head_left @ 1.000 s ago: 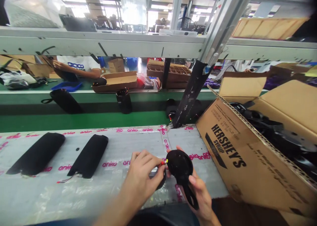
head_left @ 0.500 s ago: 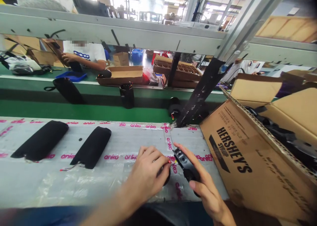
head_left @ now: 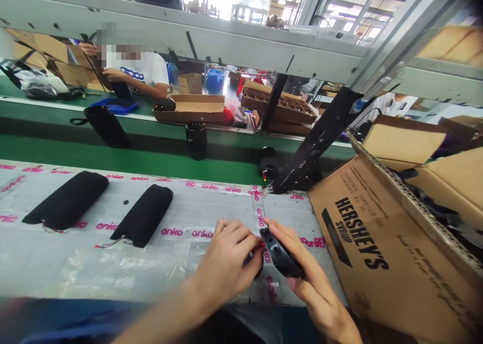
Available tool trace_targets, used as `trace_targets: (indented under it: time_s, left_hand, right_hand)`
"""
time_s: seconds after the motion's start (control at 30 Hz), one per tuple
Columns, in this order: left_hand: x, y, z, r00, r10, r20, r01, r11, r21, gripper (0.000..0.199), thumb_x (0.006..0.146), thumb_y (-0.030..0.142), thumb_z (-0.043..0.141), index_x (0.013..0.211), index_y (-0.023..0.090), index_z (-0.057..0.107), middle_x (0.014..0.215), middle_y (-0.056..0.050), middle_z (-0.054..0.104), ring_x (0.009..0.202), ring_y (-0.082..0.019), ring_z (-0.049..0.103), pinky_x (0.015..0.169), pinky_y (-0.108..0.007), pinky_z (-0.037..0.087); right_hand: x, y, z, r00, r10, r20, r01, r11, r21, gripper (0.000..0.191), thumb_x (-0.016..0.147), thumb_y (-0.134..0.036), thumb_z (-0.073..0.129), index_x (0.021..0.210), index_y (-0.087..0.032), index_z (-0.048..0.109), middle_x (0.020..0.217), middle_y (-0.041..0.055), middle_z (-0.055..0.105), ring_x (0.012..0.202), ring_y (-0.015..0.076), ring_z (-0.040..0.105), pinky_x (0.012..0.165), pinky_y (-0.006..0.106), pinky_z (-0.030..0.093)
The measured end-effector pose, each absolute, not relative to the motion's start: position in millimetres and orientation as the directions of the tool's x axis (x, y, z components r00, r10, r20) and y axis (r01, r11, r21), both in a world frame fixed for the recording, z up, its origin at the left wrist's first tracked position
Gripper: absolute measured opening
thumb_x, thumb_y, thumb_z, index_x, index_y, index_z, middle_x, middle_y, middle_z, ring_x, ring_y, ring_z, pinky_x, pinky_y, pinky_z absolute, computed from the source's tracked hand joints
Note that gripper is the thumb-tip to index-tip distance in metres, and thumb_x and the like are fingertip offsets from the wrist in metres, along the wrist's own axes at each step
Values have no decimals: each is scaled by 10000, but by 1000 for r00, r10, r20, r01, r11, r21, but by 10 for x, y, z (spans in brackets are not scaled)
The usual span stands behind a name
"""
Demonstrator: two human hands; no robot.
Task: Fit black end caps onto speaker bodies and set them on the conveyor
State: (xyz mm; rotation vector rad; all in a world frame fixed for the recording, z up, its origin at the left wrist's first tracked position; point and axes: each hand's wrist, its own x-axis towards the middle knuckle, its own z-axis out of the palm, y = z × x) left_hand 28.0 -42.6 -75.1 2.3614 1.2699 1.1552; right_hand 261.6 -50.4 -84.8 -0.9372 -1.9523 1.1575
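Head view, black casing (head_left: 281, 253), long axis slanting — upper left to lower right

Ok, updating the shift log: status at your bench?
Left hand pinching red wire; right hand gripping black plastic housing. Hershey's carton to the right.

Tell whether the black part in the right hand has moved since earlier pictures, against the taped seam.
Yes: the black part has turned, showing a holed side, not its round face, but stays right of the taped seam.
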Motion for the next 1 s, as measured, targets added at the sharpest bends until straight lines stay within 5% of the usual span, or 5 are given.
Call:
trace_targets:
  time_s: [0.23,0.5,0.7,1.0]
  left_hand:
    - [260,-483,-746,251,795,552,577,-581,574,111,1022,134,657,948,209,694,888,8,783,845,-213,645,806,-389,370]
    - [169,-553,-771,130,802,583,463,-569,679,113,1028,131,696,1041,227,638,957,-2,766,871,-194,703,840,-353,468]
    - [134,-574,-838,250,740,625,283,-673,683,189,1019,67,625,1117,228,636,1060,-49,779,1027,-222,720,934,-379,538]
    - [191,-586,-910,161,697,698,502,-667,550,315,1005,12,648,1239,213,710,1012,-57,754,951,-197,706,852,-359,559]
  right_hand:
    - [2623,-541,-919,-459,886,59,118,127,-985,713,1062,-550,586,1716,-412,340,1806,-17,350,1688,336,267,1393,562,176]
    - [2610,-548,-944,-401,914,60,172,139,-975,916,950,-667,736,1714,-308,379,1799,89,356,1667,373,315,1364,576,258]
    - [2557,-536,-970,-386,918,85,115,139,-984,864,968,-662,715,1698,-314,412,1765,97,423,1644,366,366,1334,557,335]
    - [2442,-583,-984,-361,929,82,12,93,-996,837,960,-637,748,1681,-361,427,1740,77,474,1622,337,420,1329,513,357]
